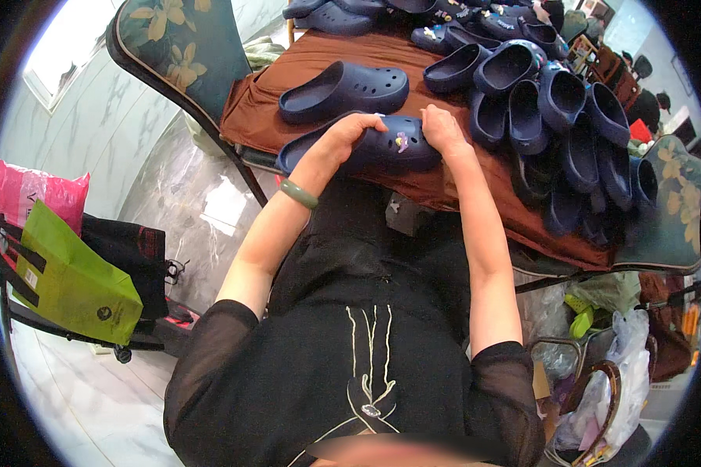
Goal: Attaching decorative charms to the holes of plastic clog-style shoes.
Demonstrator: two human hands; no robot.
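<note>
A navy blue clog (382,154) with holes in its upper lies across the table's near edge, toe to the right. My left hand (349,132) is wrapped over its middle, with the thumb on the upper. A small purple and yellow charm (402,142) sits on the upper between my hands. At the toe, my right hand (442,129) has its fingers pinched together against the clog; whatever they hold, if anything, is hidden. Just beyond lies another navy clog (343,89), with no charm visible on it.
A brown cloth (288,58) covers the table. Many navy clogs (565,97) are piled at the right and far side, some with charms. Flowered chairs (175,50) flank the table. A green bag (78,272) hangs at the left, and plastic bags (615,389) lie lower right.
</note>
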